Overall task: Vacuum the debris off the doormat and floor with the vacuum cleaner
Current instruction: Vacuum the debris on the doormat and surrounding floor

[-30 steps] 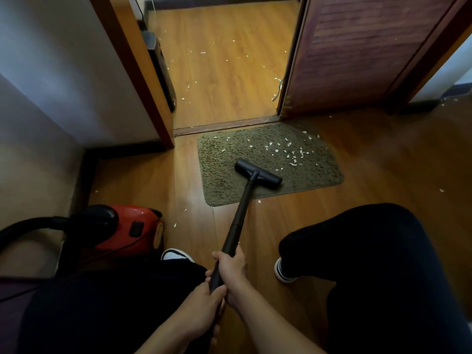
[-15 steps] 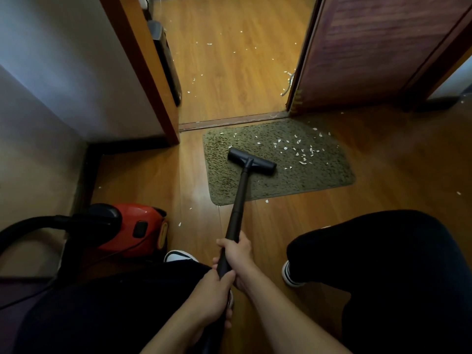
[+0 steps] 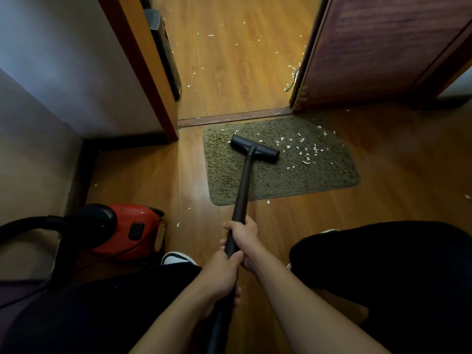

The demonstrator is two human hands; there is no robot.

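Open brown door (image 3: 383,47), wooden door frame (image 3: 143,72), pale wall (image 3: 63,60), threshold strip (image 3: 229,118), white-toed shoe (image 3: 176,258)

1. The right hand (image 3: 244,238) grips the vacuum wand (image 3: 245,180) at the point farther from the body, with its fingers curled round the tube.
2. The left hand (image 3: 222,274) grips the same wand just behind it, nearer the body, also with its fingers wrapped round. The two hands touch.
3. Both forearms are bare and reach forward from the lower edge of the view. The right one comes in from the lower right and the left from lower centre, and they converge at the wand.
4. Both wrists look roughly straight, in line with the forearms.
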